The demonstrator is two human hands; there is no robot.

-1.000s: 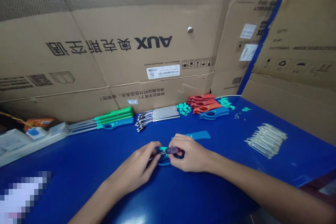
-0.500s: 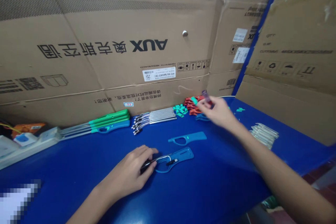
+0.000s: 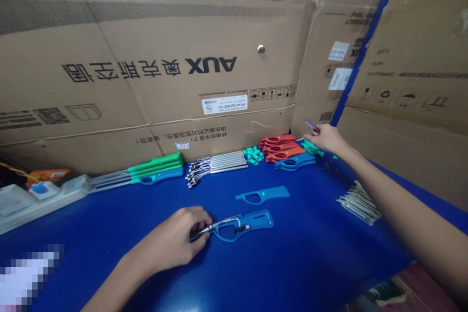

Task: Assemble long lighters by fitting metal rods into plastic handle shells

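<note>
My left hand [image 3: 183,238] is closed on the metal tube end of a half-built lighter [image 3: 234,226], a blue handle shell lying open on the blue table [image 3: 292,263] with wire and a small part inside. A second blue handle shell [image 3: 263,195] lies just behind it. My right hand [image 3: 327,139] is stretched to the back right, fingers pinched on a small red and purple screwdriver [image 3: 311,125], beside a heap of small teal parts [image 3: 310,147] and a stack of red and blue handle shells [image 3: 285,150].
Along the cardboard wall [image 3: 204,58] lie finished green and blue lighters [image 3: 146,171], a bundle of metal tubes [image 3: 215,163], more teal parts [image 3: 253,154]. Thin clear tubes [image 3: 356,202] lie at the right. Small boxes and a white tray [image 3: 29,195] sit at the far left.
My right hand left the lighter near my left hand and swung to the back right with the screwdriver. My left hand stayed on the tube.
</note>
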